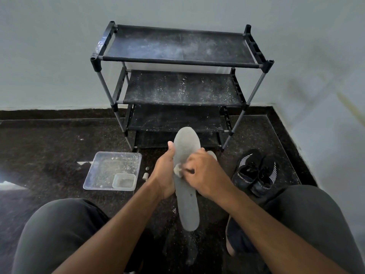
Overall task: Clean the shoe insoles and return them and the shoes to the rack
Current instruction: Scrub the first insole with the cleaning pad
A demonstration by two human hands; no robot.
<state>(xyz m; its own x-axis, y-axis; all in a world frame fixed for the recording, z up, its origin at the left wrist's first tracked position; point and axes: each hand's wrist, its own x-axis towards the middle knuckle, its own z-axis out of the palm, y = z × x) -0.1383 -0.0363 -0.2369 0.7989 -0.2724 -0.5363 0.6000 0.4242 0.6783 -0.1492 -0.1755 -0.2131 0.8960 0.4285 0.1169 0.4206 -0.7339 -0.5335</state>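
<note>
A long grey insole [187, 206] is held lengthwise in front of me, toe end pointing at the rack. My left hand [165, 173] grips its left edge, thumb up. My right hand [205, 175] presses a small whitish wad [178, 170] against the insole's middle. A second pale insole [213, 154] peeks out behind my right hand. Two black sport shoes [254, 173] lie side by side on the floor to the right. The black rack [177, 62], dusty and bare, stands against the wall ahead.
A clear plastic tray [102, 171] with a small square tub [124, 181] in its corner sits on the dark floor at left. Two small bits [146, 175] lie beside it. My knees frame the bottom. A wall corner closes the right side.
</note>
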